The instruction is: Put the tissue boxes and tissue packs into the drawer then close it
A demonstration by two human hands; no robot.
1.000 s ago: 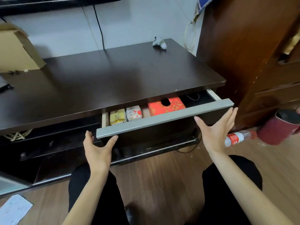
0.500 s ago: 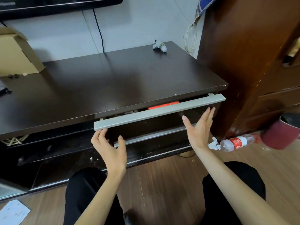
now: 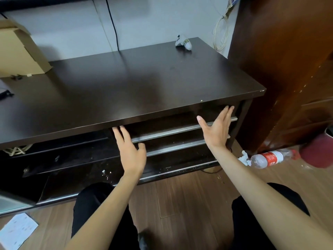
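Note:
The upper drawer [image 3: 173,131] with its grey metal handle sits pushed in under the dark cabinet top [image 3: 126,87]. Its contents, the tissue boxes and packs, are hidden inside. My left hand [image 3: 130,150] lies flat with fingers spread against the drawer front at its left end. My right hand [image 3: 217,129] presses flat against the front near its right end, fingers apart. Neither hand holds anything.
A second drawer handle [image 3: 180,147] runs just below. A cardboard box [image 3: 19,55] stands back left and a small white object [image 3: 183,43] back right. A brown wardrobe [image 3: 288,69], plastic bottle [image 3: 268,158], red bin [image 3: 319,154] and crumpled tissue [image 3: 245,157] are at right. Paper [image 3: 16,230] lies on the floor.
Both hands pushed the drawer from partly open, with a red tissue box and packs showing, to fully in. The contents are now out of sight.

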